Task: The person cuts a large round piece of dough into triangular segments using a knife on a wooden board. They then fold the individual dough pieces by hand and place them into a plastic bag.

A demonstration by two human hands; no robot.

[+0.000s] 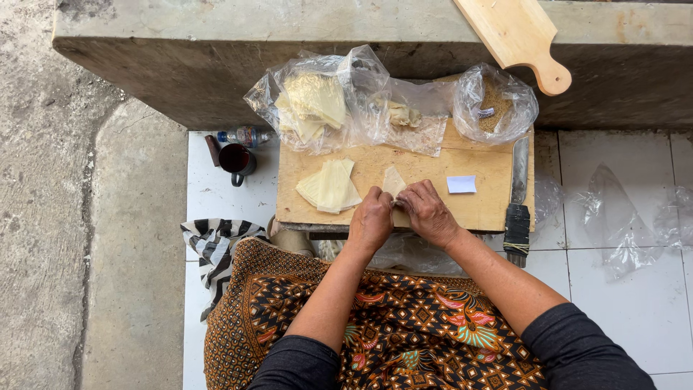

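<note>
Both forearms reach forward and converge — left hand [371, 219] and right hand [427, 211] meet knuckle to knuckle, fingers curled in a pinching grip, over the desk's [484, 206] near edge.

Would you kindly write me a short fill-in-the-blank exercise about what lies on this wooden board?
1. Both hands, left hand and right hand, pinch one pale ____ sheet.
2. The knife lies along the board's ____ edge.
3. The dark mug stands on the tiled floor, ____ of the board.

Missing words: wrapper; right; left

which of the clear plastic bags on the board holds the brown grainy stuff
The round bag at the board's far right corner, beside the knife; the other bags hold pale yellow sheets.
</note>
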